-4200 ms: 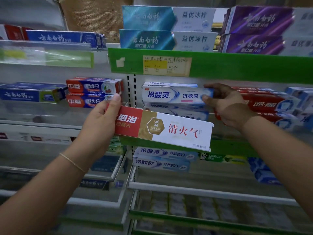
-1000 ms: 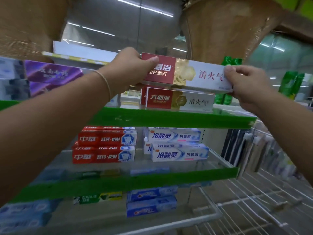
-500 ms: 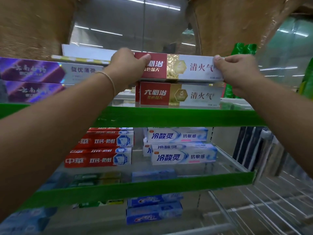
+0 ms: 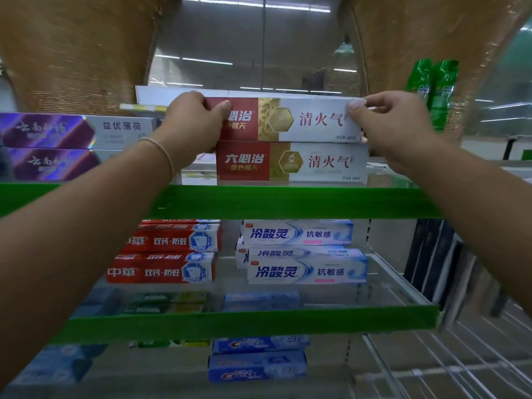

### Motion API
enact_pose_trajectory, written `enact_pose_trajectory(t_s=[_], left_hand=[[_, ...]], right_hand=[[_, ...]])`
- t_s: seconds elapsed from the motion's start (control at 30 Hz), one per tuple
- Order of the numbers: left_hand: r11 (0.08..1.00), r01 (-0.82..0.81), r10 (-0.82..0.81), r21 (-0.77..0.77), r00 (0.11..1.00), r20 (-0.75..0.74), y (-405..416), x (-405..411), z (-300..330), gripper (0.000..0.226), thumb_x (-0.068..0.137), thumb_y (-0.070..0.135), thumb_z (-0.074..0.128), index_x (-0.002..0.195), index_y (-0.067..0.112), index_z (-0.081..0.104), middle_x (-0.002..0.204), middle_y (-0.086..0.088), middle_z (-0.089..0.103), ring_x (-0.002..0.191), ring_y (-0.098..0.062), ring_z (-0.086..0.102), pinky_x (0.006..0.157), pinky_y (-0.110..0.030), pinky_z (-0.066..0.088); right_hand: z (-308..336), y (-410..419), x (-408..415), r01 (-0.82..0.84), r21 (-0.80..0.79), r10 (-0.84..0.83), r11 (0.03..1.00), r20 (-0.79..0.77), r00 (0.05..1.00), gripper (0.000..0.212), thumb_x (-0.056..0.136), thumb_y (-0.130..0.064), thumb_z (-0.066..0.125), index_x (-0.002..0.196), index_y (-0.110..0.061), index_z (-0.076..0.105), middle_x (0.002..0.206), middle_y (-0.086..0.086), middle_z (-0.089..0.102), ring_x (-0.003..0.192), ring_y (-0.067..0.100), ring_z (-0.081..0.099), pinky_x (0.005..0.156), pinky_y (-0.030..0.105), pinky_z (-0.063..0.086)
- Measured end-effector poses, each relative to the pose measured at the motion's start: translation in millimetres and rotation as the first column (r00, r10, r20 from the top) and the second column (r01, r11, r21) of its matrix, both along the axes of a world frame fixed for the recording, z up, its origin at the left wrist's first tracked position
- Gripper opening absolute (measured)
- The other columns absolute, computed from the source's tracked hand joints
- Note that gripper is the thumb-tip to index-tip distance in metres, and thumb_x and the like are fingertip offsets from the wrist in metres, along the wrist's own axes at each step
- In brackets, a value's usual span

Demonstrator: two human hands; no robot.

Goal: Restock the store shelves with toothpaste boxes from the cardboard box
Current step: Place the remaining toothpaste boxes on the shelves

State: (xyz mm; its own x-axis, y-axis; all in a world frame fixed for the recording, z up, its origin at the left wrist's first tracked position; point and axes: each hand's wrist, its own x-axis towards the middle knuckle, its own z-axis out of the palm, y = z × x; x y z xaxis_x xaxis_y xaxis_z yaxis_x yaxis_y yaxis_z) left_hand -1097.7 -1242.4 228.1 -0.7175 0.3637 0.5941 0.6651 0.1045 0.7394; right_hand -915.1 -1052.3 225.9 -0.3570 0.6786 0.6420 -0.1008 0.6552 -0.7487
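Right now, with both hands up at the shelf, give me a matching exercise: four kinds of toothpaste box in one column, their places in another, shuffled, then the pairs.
Things
1. red-and-white box held by left hand and right hand
2. purple boxes
3. red boxes
4. blue-and-white boxes

Places
A. middle shelf, right stack
B. top shelf, far left
C. top shelf, on a matching box
D. middle shelf, left stack

Pairs: 1-C, 2-B, 3-D, 4-A
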Motion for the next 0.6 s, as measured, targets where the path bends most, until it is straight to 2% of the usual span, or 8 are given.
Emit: enact_pose_trajectory(t_s=[0.07,0.27,0.33,0.37,0.43,0.5,0.6], left_hand=[[1.0,-0.005,0.005,-0.009,1.0,0.012,-0.3,0.9,-2.8,0.03,0.098,0.038,0.055,0.107,0.01,0.056,0.1,-0.003,0.064,0.093,-0.021,0.066,0.074,-0.039,0.06],[0.998,-0.021,0.021,-0.05,1.0,-0.017,-6.6,2.3,-9.0,0.036,0.092,0.042,0.063,0.112,0.012,0.057,0.108,-0.003,0.065,0.096,-0.021,0.065,0.082,-0.042,0.058],[0.998,-0.025,0.025,-0.053,1.0,-0.015,-7.9,4.1,-12.4,0.039,0.091,0.043,0.062,0.114,0.012,0.055,0.105,-0.002,0.064,0.094,-0.02,0.065,0.082,-0.042,0.058],[0.998,-0.032,0.031,-0.057,0.999,-0.018,-8.3,4.6,-14.5,0.039,0.092,0.043,0.061,0.116,0.012,0.054,0.102,0.0,0.063,0.093,-0.018,0.064,0.08,-0.04,0.058],[0.996,-0.05,0.047,-0.073,0.998,-0.043,-9.9,5.6,-18.2,0.037,0.094,0.042,0.058,0.115,0.014,0.049,0.097,0.004,0.059,0.089,-0.013,0.062,0.075,-0.033,0.056],[0.993,-0.067,0.059,-0.094,0.995,-0.084,-14.2,6.4,-19.0,0.035,0.096,0.042,0.055,0.115,0.015,0.046,0.098,0.004,0.057,0.088,-0.011,0.059,0.069,-0.029,0.052],[0.988,-0.107,0.093,-0.109,0.988,-0.122,-29.5,6.3,-14.4,0.047,0.098,0.04,0.052,0.132,0.01,0.043,0.112,-0.005,0.058,0.093,-0.019,0.061,0.077,-0.038,0.054]], right_hand=[[-2.0,4.3,-0.1,0.002,0.01,-0.002,1.0,0.012,1.0,0.026,0.08,-0.047,0.073,0.096,-0.028,0.068,0.098,0.001,0.073,0.093,0.019,0.07,0.078,0.049,0.06],[-7.1,9.7,-4.2,-0.019,0.015,0.019,1.0,0.029,0.999,0.041,0.09,-0.039,0.069,0.125,-0.021,0.056,0.106,0.0,0.066,0.097,0.017,0.067,0.083,0.045,0.059],[-11.4,9.6,-2.4,0.043,0.065,-0.046,0.997,0.045,0.998,0.049,0.089,-0.042,0.067,0.131,-0.024,0.05,0.114,0.0,0.06,0.107,0.02,0.061,0.087,0.047,0.057],[-13.0,8.0,-1.5,0.122,0.144,-0.131,0.982,0.052,0.99,0.055,0.087,-0.047,0.065,0.133,-0.025,0.047,0.121,0.001,0.056,0.112,0.022,0.056,0.092,0.048,0.054],[-15.2,1.3,-1.2,0.263,0.352,-0.288,0.898,0.019,0.957,0.063,0.083,-0.05,0.059,0.137,-0.022,0.043,0.131,0.008,0.048,0.12,0.027,0.049,0.102,0.049,0.045],[-14.3,-11.8,-5.2,0.347,0.526,-0.385,0.776,-0.04,0.922,0.062,0.086,-0.047,0.053,0.139,-0.017,0.041,0.136,0.016,0.043,0.125,0.033,0.043,0.105,0.044,0.037],[-8.1,-38.7,-18.2,0.404,0.654,-0.457,0.64,-0.099,0.884,0.061,0.086,-0.048,0.045,0.136,-0.014,0.044,0.139,0.019,0.041,0.129,0.037,0.038,0.105,0.044,0.031]])
